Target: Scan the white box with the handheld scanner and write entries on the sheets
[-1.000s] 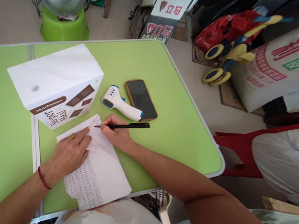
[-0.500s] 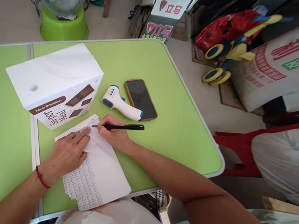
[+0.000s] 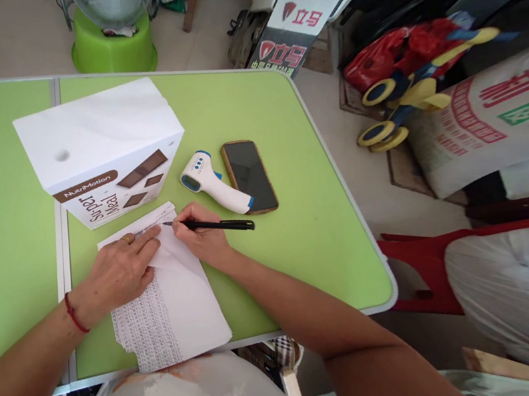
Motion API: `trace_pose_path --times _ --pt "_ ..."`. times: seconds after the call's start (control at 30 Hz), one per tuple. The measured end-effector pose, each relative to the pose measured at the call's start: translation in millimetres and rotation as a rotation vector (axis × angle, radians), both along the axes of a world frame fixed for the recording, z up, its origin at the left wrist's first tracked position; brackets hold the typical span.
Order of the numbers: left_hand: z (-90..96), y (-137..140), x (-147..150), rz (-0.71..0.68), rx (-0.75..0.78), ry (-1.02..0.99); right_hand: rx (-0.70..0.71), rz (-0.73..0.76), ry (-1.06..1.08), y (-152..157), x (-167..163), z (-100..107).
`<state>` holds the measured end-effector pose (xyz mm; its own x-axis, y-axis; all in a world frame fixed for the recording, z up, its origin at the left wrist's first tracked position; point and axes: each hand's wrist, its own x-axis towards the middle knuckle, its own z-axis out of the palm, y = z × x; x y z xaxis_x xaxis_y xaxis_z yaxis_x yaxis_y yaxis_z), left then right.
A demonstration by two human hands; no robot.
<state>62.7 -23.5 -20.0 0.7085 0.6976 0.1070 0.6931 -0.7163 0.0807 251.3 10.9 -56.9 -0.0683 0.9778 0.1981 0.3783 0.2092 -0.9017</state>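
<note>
Sheets of white paper (image 3: 192, 311) lie at the table's near edge, with rows of small handwriting down the left part. My left hand (image 3: 121, 266) rests flat on the upper part of the paper, fingers stretched to the right, covering some of it. In my right hand (image 3: 202, 235) is a black pen (image 3: 228, 224), pinched near its tip. The tip meets the paper beside my left fingertips. Just beyond the hands stands a white box (image 3: 101, 134) with brown print. A white and blue infrared thermometer (image 3: 214, 183) lies right of the box, against a dark phone (image 3: 251, 176).
The green table (image 3: 318, 250) has a pale metal rim. Past its far edge are a green stool (image 3: 112, 48) with a fan and a scooter's rear (image 3: 304, 9). At right are a printed sack (image 3: 498, 111), a red chair (image 3: 418, 267) and a person in white (image 3: 517, 284).
</note>
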Motion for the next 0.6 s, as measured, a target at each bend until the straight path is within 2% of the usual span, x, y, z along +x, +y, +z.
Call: trace_pose_path --times 0.13,0.23,0.3,0.37,0.5,0.6 --pt "-1.2 0 -1 -0.001 0.007 -0.010 0.027 0.002 -0.027 0 1 -1" --pt "-2.2 0 -1 0.001 0.000 -0.006 0.162 0.032 -0.073 1 12 1" --pt "-3.1 -1 0 0.005 0.018 -0.027 0.330 0.152 -0.197 3 24 4" --pt "-4.3 -3 2 0.054 0.064 -0.077 0.440 0.303 -0.419 7 38 7" --pt "-5.5 -7 4 0.153 0.190 -0.254 0.480 0.421 -0.811 12 56 11" --pt "-4.0 -7 3 0.089 0.201 -0.292 0.502 0.479 -0.941 13 59 13"
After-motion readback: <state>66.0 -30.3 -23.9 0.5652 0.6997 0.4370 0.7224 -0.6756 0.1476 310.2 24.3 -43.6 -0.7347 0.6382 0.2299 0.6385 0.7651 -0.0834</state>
